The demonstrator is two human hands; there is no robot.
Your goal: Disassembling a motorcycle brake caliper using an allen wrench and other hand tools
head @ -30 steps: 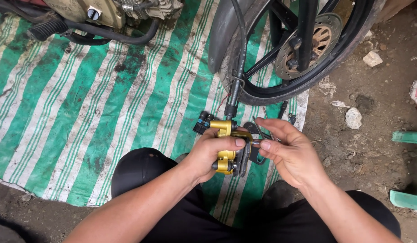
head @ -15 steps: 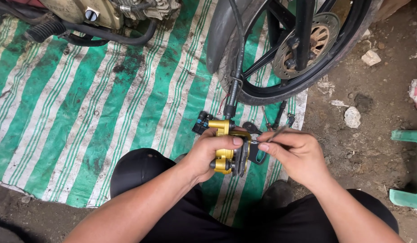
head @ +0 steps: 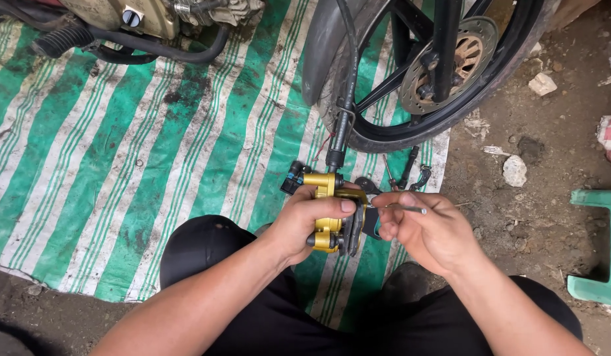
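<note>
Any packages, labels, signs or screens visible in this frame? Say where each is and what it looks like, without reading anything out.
No packages, signs or screens.
Brake hose: black, running down past the front wheel to the gold caliper held in the left hand; a line of small pale lettering along it, the only marking in view.
</note>
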